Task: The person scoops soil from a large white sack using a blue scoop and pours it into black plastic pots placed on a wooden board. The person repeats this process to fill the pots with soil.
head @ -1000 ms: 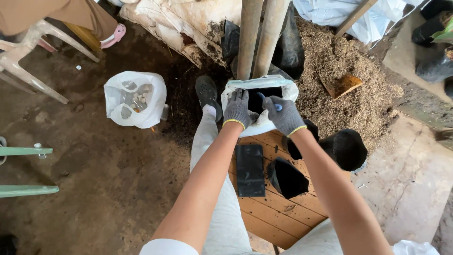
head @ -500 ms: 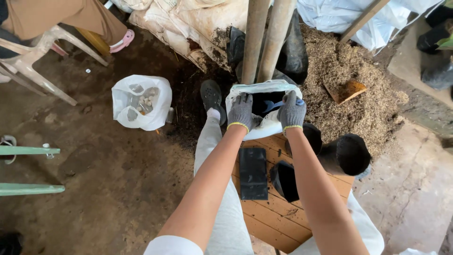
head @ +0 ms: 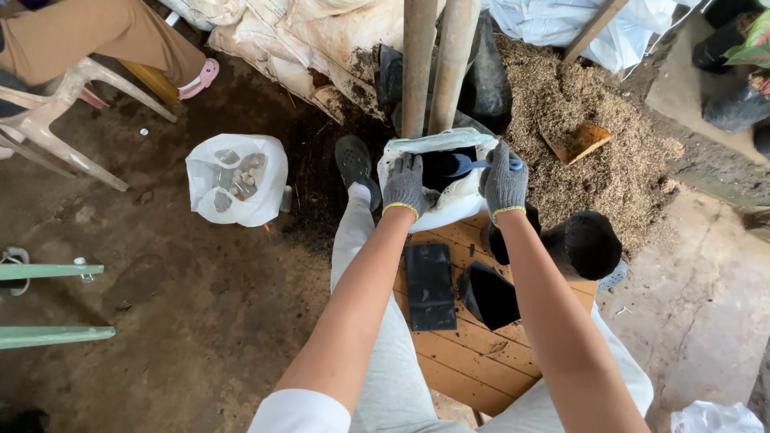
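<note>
Both hands gloved, at the mouth of a white sack [head: 449,210] just past the wooden board [head: 473,353]. Left hand [head: 403,186] clenched on the sack's near rim, holding it open. Right hand [head: 504,180] closed round a blue scoop [head: 465,165] dipped into dark soil inside. Looks like scooping/filling stage; next probably lift the scoop w/o spilling, toward the black grow bags [head: 487,295] on the board.
</note>
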